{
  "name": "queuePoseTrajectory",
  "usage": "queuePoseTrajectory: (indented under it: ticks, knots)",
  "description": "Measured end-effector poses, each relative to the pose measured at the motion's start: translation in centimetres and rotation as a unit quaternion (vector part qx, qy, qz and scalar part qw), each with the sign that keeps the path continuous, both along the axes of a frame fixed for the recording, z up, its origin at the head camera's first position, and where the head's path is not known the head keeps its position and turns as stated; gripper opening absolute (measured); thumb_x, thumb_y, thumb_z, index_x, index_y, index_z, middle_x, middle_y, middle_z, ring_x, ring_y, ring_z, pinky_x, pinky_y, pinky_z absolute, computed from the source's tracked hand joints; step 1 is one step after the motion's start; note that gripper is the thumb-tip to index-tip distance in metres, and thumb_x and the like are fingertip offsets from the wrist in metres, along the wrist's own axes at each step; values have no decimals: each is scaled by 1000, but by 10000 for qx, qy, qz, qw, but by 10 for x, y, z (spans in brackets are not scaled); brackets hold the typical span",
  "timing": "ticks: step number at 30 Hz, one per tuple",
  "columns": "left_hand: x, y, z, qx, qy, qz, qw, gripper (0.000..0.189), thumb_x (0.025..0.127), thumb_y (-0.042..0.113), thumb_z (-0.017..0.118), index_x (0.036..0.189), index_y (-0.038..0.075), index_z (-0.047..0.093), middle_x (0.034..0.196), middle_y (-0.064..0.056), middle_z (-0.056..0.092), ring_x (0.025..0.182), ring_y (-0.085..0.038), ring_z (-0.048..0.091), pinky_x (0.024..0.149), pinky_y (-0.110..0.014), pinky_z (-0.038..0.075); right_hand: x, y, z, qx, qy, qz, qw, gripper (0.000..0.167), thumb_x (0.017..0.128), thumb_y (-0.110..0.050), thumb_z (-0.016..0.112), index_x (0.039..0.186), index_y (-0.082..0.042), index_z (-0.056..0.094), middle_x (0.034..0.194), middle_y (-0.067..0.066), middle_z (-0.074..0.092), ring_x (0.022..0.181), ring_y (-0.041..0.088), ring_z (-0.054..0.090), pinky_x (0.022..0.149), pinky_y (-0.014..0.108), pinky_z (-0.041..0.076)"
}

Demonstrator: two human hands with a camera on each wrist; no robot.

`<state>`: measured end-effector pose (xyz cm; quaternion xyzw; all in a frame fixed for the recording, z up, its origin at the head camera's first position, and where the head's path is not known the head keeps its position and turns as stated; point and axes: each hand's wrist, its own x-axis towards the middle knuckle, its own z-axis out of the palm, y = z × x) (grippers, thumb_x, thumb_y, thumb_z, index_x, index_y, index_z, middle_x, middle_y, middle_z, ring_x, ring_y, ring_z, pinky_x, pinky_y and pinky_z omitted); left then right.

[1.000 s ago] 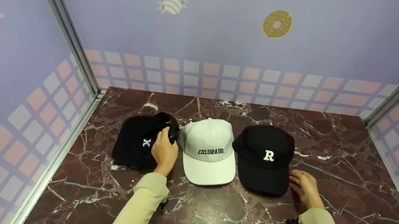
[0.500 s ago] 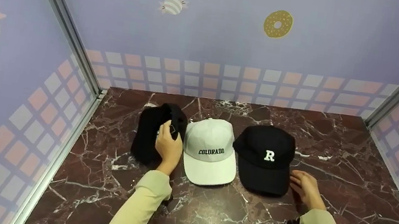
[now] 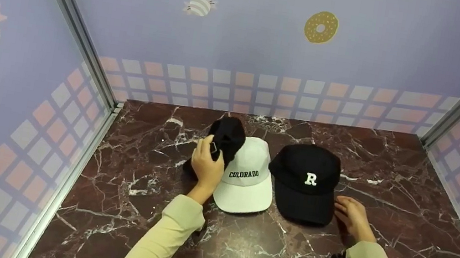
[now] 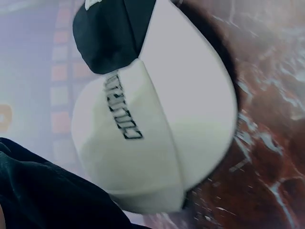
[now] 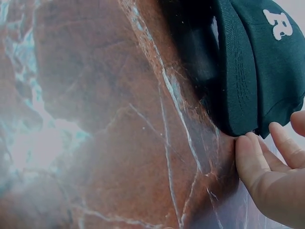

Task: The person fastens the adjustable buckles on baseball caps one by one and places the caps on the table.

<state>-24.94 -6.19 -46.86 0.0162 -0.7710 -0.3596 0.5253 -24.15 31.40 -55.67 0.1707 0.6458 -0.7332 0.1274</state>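
Observation:
My left hand (image 3: 207, 166) grips a black cap (image 3: 231, 136) near its strap and buckle. That cap is raised and tilted, and in the head view it covers the left part of a white cap (image 3: 246, 173) lettered COLORADO. In the left wrist view, dark cloth (image 4: 52, 191) shows at the lower left, beside the white cap. A second black cap (image 3: 306, 187) with a white R sits to the right of the white one. My right hand (image 3: 353, 215) rests beside its brim with loosely bent fingers; in the right wrist view the fingertips (image 5: 248, 143) appear to touch the brim's edge.
All of this is on a dark red marbled tabletop (image 3: 261, 254). A lilac back wall (image 3: 247, 48) with printed sweets and squares stands behind it. Matching side walls (image 3: 25, 82) close it in, with metal strips at the corners.
My left hand has lifted the black cap off the left side of the tabletop and carried it right, partly over the white cap. My right hand has stayed put.

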Motion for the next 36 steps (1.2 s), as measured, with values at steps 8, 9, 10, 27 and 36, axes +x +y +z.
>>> queuePoseTrajectory:
  ticks: [8, 9, 10, 27, 36]
  knots:
    - [14, 25, 12, -728, 816, -697, 9916, 30, 60, 2, 63, 89, 4, 56, 74, -8, 53, 62, -23, 46, 60, -32, 37, 3, -3, 5, 46, 53, -38, 10000, 30, 90, -15, 45, 116, 1, 43, 89, -8, 57, 87, 4, 55, 85, 25, 44]
    - [16, 29, 13, -813, 895, -793, 9895, 29, 60, 2, 63, 88, 4, 56, 73, -8, 52, 61, -22, 45, 60, -31, 37, 3, -3, 5, 42, 47, -41, 10000, 29, 90, -15, 45, 115, 0, 44, 89, -8, 57, 87, 4, 55, 85, 25, 44]
    - [18, 32, 14, -899, 972, -878, 9873, 28, 61, 3, 63, 88, 4, 56, 73, -7, 52, 61, -22, 45, 59, -30, 36, 3, -4, 5, 37, 39, -51, 10000, 29, 90, -15, 44, 115, 0, 44, 90, -8, 57, 88, 4, 55, 86, 25, 44]
    - [51, 73, -13, -2651, 1850, -2060, 9236, 28, 52, 3, 53, 79, 10, 57, 63, 1, 45, 52, -12, 40, 52, -24, 32, 3, -7, 3, 85, 29, -314, 9995, 24, 90, -11, 42, 110, 0, 48, 82, -9, 59, 82, 6, 57, 79, 23, 46]
    - [65, 80, -43, -3769, 2061, -2446, 8693, 29, 58, 2, 48, 82, 15, 59, 64, 5, 46, 51, -9, 39, 55, -22, 31, 0, -26, 2, 628, 445, -2133, 9739, 14, 82, -7, 47, 68, -9, 51, 53, -4, 44, 41, 7, 42, 38, 20, 34]
